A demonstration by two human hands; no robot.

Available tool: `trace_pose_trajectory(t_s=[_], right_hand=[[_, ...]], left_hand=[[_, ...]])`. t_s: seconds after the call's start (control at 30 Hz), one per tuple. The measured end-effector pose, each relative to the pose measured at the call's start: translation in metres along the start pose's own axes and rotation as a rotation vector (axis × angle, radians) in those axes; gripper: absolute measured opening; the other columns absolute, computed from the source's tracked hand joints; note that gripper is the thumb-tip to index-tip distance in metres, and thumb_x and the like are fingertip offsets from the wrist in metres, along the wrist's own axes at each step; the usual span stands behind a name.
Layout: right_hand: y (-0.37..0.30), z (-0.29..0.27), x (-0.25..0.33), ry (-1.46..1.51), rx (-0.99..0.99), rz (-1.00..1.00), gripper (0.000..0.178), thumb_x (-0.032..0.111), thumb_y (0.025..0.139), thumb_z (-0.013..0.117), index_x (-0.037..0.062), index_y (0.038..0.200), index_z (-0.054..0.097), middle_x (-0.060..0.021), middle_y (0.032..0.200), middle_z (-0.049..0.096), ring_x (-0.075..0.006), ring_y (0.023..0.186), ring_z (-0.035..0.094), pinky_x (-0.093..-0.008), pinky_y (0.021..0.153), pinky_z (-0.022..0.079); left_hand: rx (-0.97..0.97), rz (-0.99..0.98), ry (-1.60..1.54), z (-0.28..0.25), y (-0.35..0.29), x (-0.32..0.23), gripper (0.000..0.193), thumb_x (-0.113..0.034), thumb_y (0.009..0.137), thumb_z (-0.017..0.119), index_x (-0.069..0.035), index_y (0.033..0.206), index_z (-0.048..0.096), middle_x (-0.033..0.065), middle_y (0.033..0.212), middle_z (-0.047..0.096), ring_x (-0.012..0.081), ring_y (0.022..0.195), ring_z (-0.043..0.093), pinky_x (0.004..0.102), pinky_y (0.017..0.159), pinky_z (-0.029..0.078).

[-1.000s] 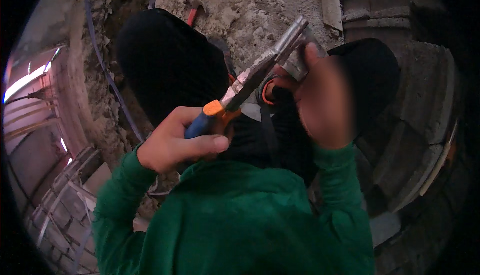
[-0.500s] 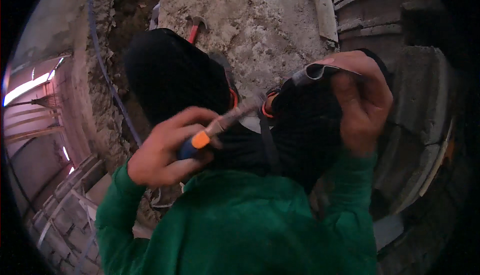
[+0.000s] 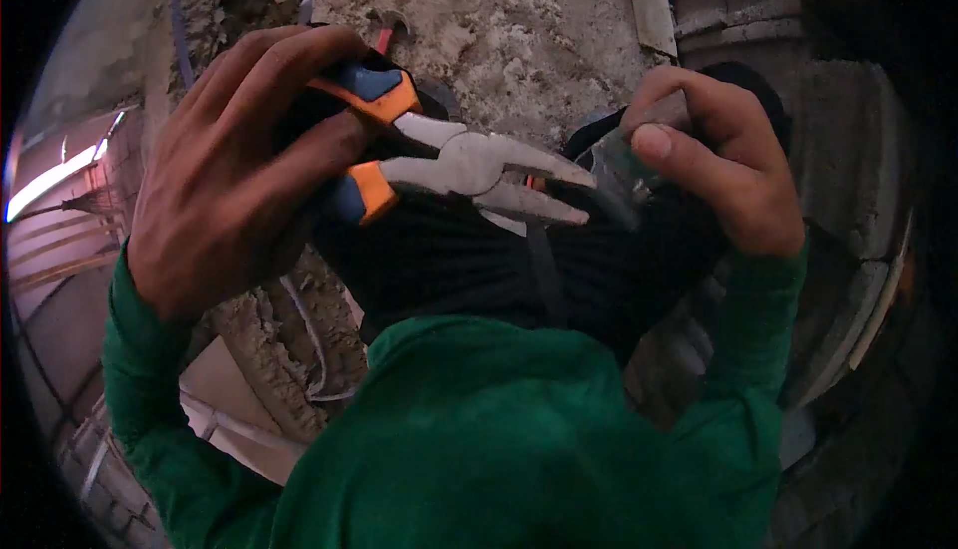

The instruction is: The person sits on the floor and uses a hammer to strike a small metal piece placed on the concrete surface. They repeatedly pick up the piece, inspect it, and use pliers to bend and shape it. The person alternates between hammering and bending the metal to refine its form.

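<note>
My left hand (image 3: 225, 160) is wrapped round the blue and orange handles of a pair of combination pliers (image 3: 471, 164). Their grey metal jaws are spread apart and point right. Between the thumb and fingers of my right hand (image 3: 733, 155) is a thin, dark, shiny flat piece (image 3: 621, 172). Its kind is not clear, and part of it is blurred. The tips of the jaws are close to its left edge; whether they touch cannot be made out. Both hands are above my dark-clothed knees.
A claw hammer with a red handle (image 3: 384, 40) lies on the rough concrete floor (image 3: 499, 40) beyond my knees. Stacked grey blocks (image 3: 843, 160) stand at the right, beside a narrow board (image 3: 647, 0). A pale cable (image 3: 307, 334) runs along the broken ground at left.
The pliers have come up and turned, their jaws now spread toward the right. My left hand has shifted up and left. My right hand has turned the thin piece toward the jaws.
</note>
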State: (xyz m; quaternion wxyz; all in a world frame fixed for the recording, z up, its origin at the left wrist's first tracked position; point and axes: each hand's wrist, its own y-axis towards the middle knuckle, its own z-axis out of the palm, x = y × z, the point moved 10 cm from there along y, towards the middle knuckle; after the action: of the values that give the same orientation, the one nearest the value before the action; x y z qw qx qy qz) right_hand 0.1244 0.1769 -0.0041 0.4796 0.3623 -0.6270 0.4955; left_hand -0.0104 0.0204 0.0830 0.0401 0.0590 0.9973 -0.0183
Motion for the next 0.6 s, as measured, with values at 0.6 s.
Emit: trace_pose_trajectory(t_s=[0.6], right_hand=[[0.007,0.012,0.026,-0.438,-0.025,-0.235,0.016,0.012,0.093,0.071,-0.0019,0.093,0.063,-0.0065,0.077,0.06,-0.0151,0.074,0.059,-0.0292,0.068,0.045]], left_hand=[[0.123,0.037,0.079,0.024,-0.003,0.003,0.036,-0.002,0.074,0.069,-0.012,0.108,0.071,0.0171,0.137,0.057,0.0373,0.122,0.061,0.0494,0.097,0.054]])
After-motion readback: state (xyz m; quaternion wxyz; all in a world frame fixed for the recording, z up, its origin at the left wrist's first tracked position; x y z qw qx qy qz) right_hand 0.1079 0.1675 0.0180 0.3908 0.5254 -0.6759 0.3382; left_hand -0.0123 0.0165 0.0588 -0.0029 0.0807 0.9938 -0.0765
